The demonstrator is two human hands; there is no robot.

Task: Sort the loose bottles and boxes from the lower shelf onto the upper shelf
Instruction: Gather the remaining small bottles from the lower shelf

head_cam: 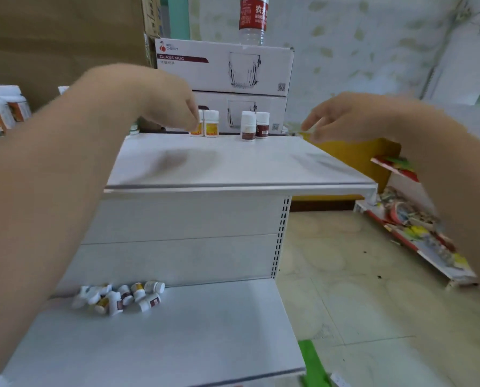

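Loose bottles (121, 297) lie heaped at the back left of the lower shelf (205, 331). On the upper shelf (233, 163), two yellow-labelled bottles (211, 124) and two brown-labelled bottles (255, 125) stand along the rear edge, with open surface in front. The left hand (172, 101) curls onto a yellow one, though I cannot tell whether it grips. The right hand (342, 118) hovers with fingers spread by the right rear corner.

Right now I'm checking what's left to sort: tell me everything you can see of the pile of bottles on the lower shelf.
The pile of bottles is a loose cluster of small white bottles, plastic by the look, with white caps; some labels are yellow-orange, others dark red-brown. Most lie on their sides, touching or overlapping, at the back left of the lower shelf, near the back panel. The left forearm may hide its left edge; the count is unclear.
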